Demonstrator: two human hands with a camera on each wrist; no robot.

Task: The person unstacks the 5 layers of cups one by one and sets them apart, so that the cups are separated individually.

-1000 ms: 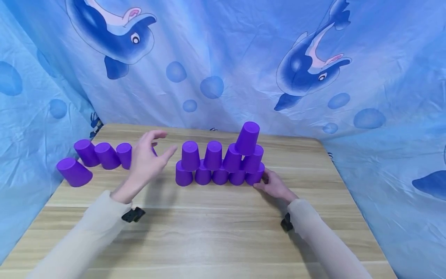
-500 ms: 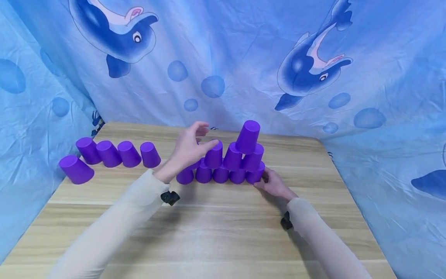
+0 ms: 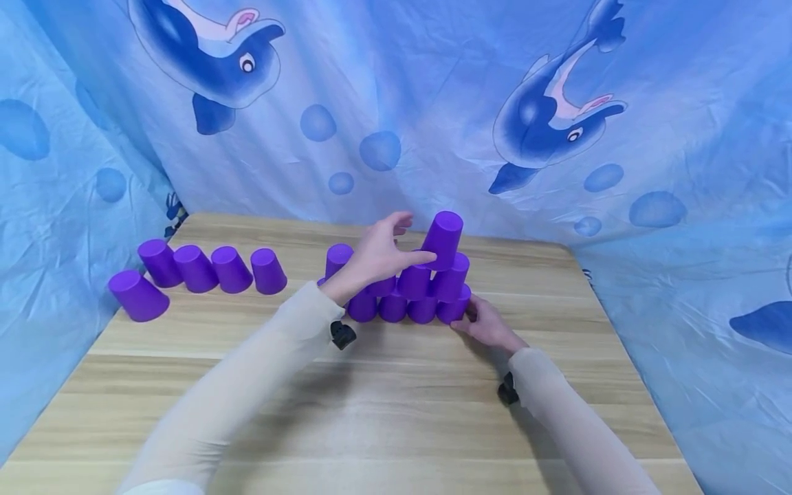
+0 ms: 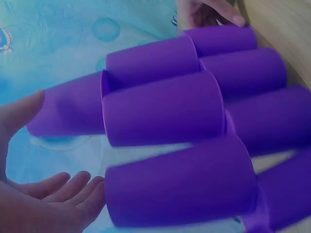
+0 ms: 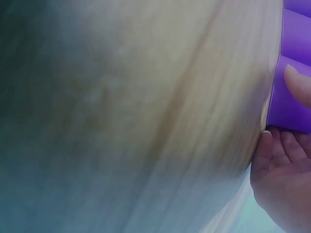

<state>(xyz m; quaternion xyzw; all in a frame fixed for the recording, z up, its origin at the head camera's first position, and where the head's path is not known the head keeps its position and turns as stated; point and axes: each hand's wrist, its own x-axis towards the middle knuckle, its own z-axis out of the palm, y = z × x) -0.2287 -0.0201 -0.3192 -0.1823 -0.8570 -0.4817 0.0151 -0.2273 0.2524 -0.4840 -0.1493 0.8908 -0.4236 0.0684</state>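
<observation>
Upside-down purple cups stand in a stepped stack: a bottom row, a second row upon it, and a single top cup (image 3: 444,237) at the right. My left hand (image 3: 377,256) is beside that top cup with thumb and fingers spread. In the left wrist view its thumb overlaps the end of the top cup (image 4: 73,109), while the fingers are apart from it; contact is unclear. At the bottom row's right end, my right hand (image 3: 489,326) holds the end cup (image 3: 453,306) between thumb and fingers. My left forearm hides the stack's lower left part.
Left of the stack, several more upside-down purple cups stand in a row, among them a nearest cup (image 3: 269,272). A leaning cup (image 3: 139,295) is in front of that row near the left edge. The wooden table (image 3: 396,412) meets a blue dolphin-print curtain (image 3: 433,124) behind.
My left hand has moved right from the loose cups, passing over the second row to the top cup. My right hand has stayed at the bottom end cup.
</observation>
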